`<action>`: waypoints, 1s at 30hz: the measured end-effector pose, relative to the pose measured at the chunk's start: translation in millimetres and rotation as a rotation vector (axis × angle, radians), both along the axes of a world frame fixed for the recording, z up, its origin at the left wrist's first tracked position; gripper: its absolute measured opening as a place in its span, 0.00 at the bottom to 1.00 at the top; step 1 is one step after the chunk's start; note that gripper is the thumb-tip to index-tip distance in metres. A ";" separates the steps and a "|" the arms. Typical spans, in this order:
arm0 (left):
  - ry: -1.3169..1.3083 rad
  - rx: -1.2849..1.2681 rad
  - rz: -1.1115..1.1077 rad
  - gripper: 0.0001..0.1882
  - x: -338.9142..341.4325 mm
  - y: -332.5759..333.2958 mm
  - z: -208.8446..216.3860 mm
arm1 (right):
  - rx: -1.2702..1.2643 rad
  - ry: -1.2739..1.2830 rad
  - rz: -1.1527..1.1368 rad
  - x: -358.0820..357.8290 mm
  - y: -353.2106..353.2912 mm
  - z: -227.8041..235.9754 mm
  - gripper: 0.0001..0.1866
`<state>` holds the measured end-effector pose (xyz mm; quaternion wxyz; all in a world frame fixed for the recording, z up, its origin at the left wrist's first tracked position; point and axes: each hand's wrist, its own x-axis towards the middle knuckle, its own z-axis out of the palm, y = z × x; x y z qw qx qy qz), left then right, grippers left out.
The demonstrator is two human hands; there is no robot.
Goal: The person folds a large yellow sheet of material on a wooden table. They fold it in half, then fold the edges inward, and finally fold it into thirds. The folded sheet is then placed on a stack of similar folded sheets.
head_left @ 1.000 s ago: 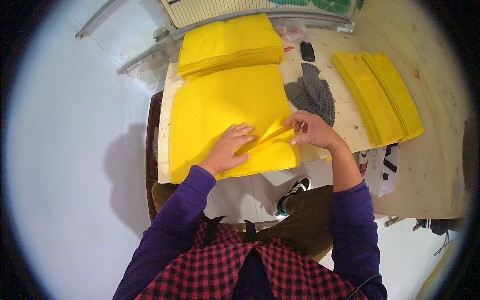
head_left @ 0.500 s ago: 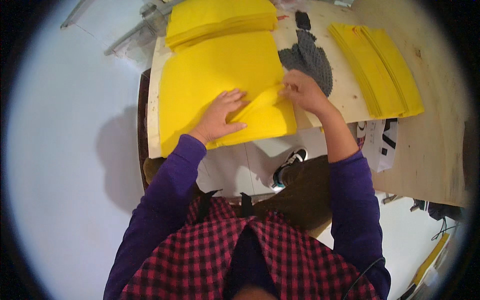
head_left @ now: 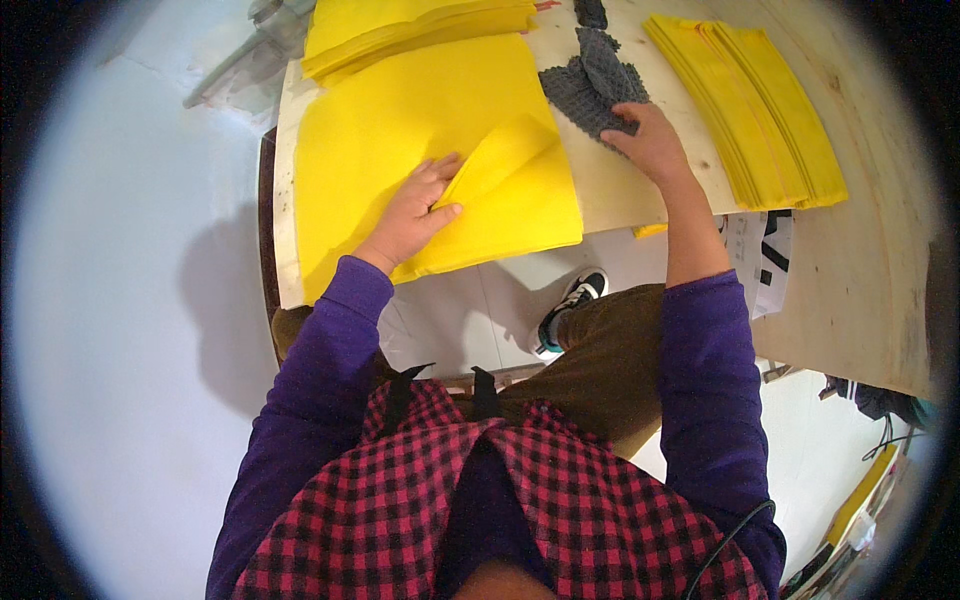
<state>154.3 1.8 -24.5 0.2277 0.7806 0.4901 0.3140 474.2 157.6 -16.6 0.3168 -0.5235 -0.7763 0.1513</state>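
A flat stack of yellow cloth sheets [head_left: 400, 110] lies in front of me on the wooden table. My left hand [head_left: 412, 212] rests on it with the fingers stretched out, beside the raised edge of a folded-over flap [head_left: 505, 155]. Right of the stack lies a crumpled grey knobbly cloth [head_left: 600, 82]. My right hand [head_left: 652, 146] has its fingers and thumb curled round the near right edge of this grey cloth. Part of that edge is hidden under the fingers.
Behind the flat stack sits a folded yellow pile [head_left: 420, 35]. Folded yellow bundles [head_left: 750, 110] lie at the right. A small dark block [head_left: 591, 12] is at the far edge of view. A white printed bag [head_left: 770, 260] hangs below the table's front edge.
My right hand has let go of the yellow flap and moved right to the grey cloth, whose near end is now bunched up. My left hand stays on the yellow stack.
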 end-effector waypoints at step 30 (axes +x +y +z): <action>-0.035 -0.093 0.030 0.24 -1.9 0.7 -2.8 | -0.476 0.052 0.634 -26.8 -53.7 13.0 0.07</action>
